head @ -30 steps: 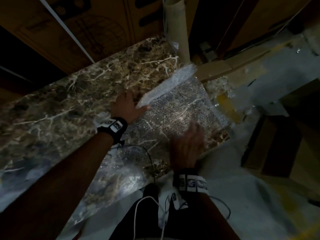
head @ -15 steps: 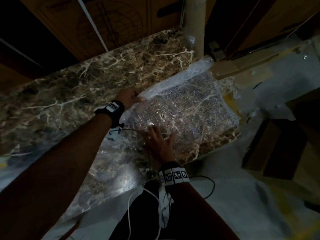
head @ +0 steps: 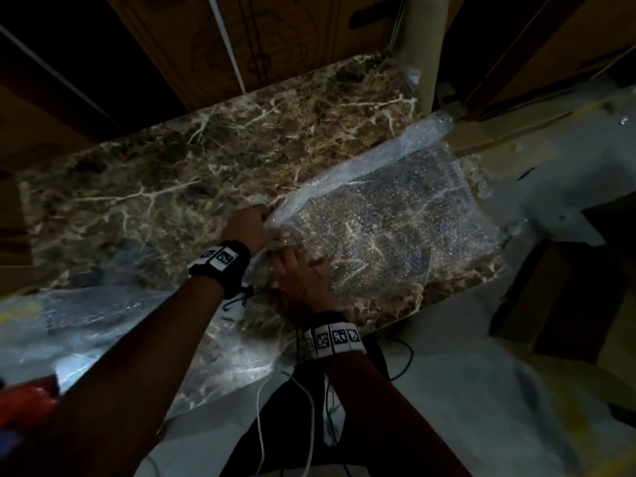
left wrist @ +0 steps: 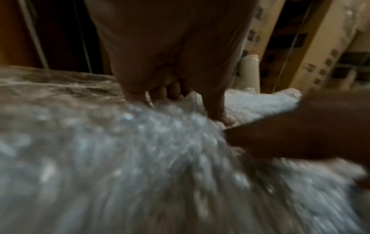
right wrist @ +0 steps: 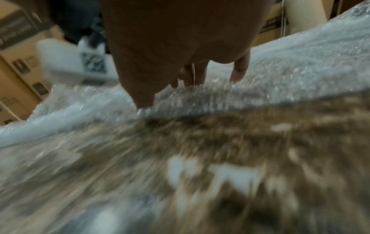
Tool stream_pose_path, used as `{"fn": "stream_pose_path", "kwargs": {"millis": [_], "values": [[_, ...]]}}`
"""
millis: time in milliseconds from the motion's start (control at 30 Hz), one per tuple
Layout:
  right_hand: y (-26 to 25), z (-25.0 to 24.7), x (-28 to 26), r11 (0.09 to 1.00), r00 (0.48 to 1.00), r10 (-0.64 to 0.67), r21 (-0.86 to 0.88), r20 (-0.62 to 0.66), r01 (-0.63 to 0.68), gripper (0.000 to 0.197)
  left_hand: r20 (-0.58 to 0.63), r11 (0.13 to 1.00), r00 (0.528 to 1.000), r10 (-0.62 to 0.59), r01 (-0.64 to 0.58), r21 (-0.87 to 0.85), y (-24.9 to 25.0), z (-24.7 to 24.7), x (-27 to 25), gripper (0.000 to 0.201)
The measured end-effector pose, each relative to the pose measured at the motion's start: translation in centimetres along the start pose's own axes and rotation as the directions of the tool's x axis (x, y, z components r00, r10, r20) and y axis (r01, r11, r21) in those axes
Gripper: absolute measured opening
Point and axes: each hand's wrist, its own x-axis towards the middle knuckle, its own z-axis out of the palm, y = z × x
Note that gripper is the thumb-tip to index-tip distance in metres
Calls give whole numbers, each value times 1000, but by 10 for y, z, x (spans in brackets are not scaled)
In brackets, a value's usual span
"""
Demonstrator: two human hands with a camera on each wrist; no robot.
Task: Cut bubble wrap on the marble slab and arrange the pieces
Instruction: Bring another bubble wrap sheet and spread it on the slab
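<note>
Left hand (head: 246, 226) pinches the bubble wrap (head: 385, 222) at its near-left corner, right hand (head: 303, 273) spread flat beside it, sheet stretching away right across the marble slab (head: 172, 173)

Both wrist views smear badly: bubble wrap (left wrist: 140, 158) and marble slab (right wrist: 220, 158) dissolve into streaks. The left hand (head: 246, 226) has its fingertips hidden under the wrap's folded edge. A red object (head: 24, 401) is cut off bottom-left, unidentifiable.
</note>
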Motion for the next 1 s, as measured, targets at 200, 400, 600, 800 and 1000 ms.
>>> {"fn": "stream_pose_path", "kwargs": {"millis": [200, 400, 600, 800, 1000], "values": [[1, 16, -11, 993, 1000, -11, -120, 15, 12, 63, 193, 990, 973, 125, -109, -90, -13, -46, 33, 40], [-7, 6, -7, 980, 997, -16, -197, 70, 30, 60, -3, 965, 976, 219, -217, 149, -13, -45, 28, 68], [-43, -5, 13, 982, 992, -127, -139, 4, 127, 54, 107, 998, 994, -10, 2, 67, -47, -30, -29, 74], [-52, 14, 11, 977, 986, -144, -146, 80, 154, 63, 41, 984, 997, -68, 74, -162, -68, -20, -33, 42], [-55, 32, 2, 953, 979, -192, -226, 64, 202, 62, 179, 981, 983, -32, 66, -184, -78, -53, -3, 53]]}}
